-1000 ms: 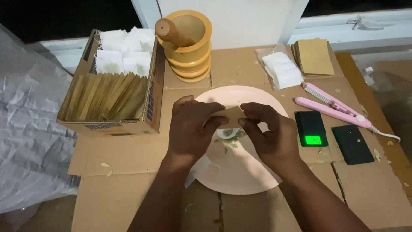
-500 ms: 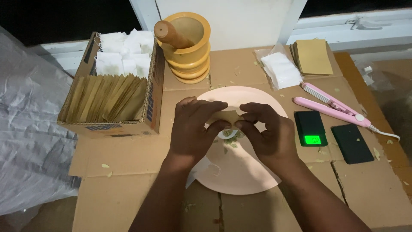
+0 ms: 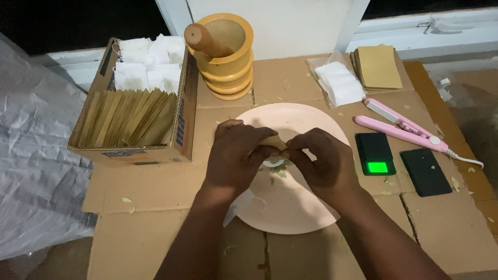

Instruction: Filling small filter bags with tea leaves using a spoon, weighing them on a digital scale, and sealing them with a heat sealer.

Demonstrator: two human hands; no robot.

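Pinching together over the round pink plate (image 3: 306,218), both hands meet at centre. Left hand (image 3: 236,155) has fingers curled in tight, thumb & forefinger closed on a small tan paper pouch (image 3: 273,142). Right hand (image 3: 321,163) is curled the same way, fingertips nipping the pouch's other side, knuckles up. Pouch sits between the two hands, held just above the plate, w/ a small white bit & some green leaf crumbs (image 3: 277,168) right beneath it on the plate. Can't tell whether the pouch is open or sealed, fingers cover most of it.

A white paper tag (image 3: 244,205) lies at the plate's left edge, under the left wrist.

Plate rests on a flattened brown cardboard sheet (image 3: 155,192). Far left: open cardboard box (image 3: 179,124) packed w/ upright tan paper envelopes (image 3: 127,118) in front & white sachets (image 3: 142,70) at the back. Behind the plate, a yellow wooden mortar (image 3: 231,62) w/ its pestle (image 3: 207,41) leaning inside, tilted left. Right of that, a clear bag of white squares (image 3: 340,83), and a stack of tan pouches (image 3: 378,66) just beside it. Right of the plate: a pink flat-iron style sealer (image 3: 399,127) lying diagonally, a small black digital scale with lit green display (image 3: 374,154) near the right hand, & a flat black rectangular lid (image 3: 425,171) beside the scale. Crumpled grey plastic sheet (image 3: 36,171) on the far left.
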